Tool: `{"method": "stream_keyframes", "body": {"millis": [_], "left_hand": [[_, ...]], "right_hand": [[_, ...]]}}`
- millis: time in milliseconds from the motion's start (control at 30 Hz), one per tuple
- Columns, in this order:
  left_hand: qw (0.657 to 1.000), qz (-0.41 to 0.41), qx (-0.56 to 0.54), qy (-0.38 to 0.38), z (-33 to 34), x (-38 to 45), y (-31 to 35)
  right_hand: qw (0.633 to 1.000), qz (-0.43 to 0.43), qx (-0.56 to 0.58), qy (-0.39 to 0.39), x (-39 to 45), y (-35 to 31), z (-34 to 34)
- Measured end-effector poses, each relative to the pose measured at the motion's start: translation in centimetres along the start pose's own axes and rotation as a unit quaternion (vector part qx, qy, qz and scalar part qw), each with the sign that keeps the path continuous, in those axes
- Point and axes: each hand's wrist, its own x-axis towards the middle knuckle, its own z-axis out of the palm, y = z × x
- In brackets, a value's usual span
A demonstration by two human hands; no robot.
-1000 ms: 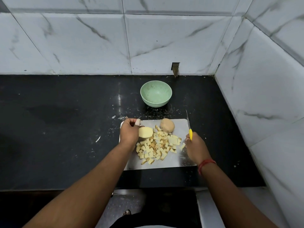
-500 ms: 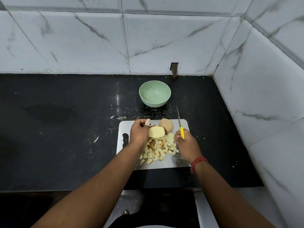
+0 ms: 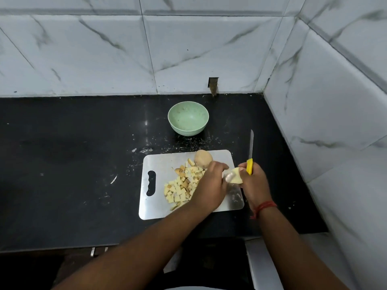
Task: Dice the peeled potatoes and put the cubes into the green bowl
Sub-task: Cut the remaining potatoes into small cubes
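A steel cutting board (image 3: 159, 208) lies on the black counter. Several potato cubes (image 3: 180, 187) are heaped on its middle, and a whole peeled potato (image 3: 202, 159) sits at its far edge. My left hand (image 3: 209, 185) holds a cut potato piece (image 3: 235, 175) over the board's right side. My right hand (image 3: 253, 183) grips a yellow-handled knife (image 3: 250, 155), blade pointing away, and touches the same piece. The green bowl (image 3: 188, 118) stands behind the board with no cubes in it.
White tiled walls close the back and right side of the black counter (image 3: 62, 164). Small scraps lie scattered between the bowl and the board. A dark notch (image 3: 213, 85) sits in the back wall's base.
My left hand carried the potato piece from the board's left across the cubes to its right side, meeting my right hand. The knife stayed upright in my right hand.
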Motion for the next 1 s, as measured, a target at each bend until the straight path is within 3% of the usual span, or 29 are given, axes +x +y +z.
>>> {"method": "stream_keyframes", "body": {"millis": [67, 133, 267, 367, 533, 900, 1000], "left_hand": [[0.972, 0.136, 0.174, -0.075, 0.0, -0.8, -1.8], [0.927, 0.216, 0.288, -0.107, 0.1, -1.4, -3.5], [0.863, 0.269, 0.401, -0.147, 0.0, -1.9, -6.1], [0.839, 0.27, 0.446, -0.155, -0.9, -2.0, -7.1], [0.837, 0.257, 0.466, -0.125, -1.6, -2.6, -7.0], [0.846, 0.25, 0.458, -0.108, -0.6, -3.5, -5.6], [0.844, 0.257, 0.46, -0.105, -0.4, -3.5, -5.1]], "right_hand": [[0.997, -0.012, -0.068, -0.018, 0.8, 0.2, -1.1], [0.985, -0.031, -0.158, -0.056, 1.4, 0.2, -1.6], [0.96, -0.038, -0.257, -0.104, 2.0, 0.0, -1.5], [0.939, -0.054, -0.307, -0.143, 2.4, -0.5, -1.1], [0.91, -0.084, -0.338, -0.226, 3.2, -1.7, 0.1], [0.935, -0.093, -0.281, -0.194, 2.8, -1.0, 0.2], [0.947, -0.088, -0.269, -0.153, 2.4, -0.9, 0.1]]}}
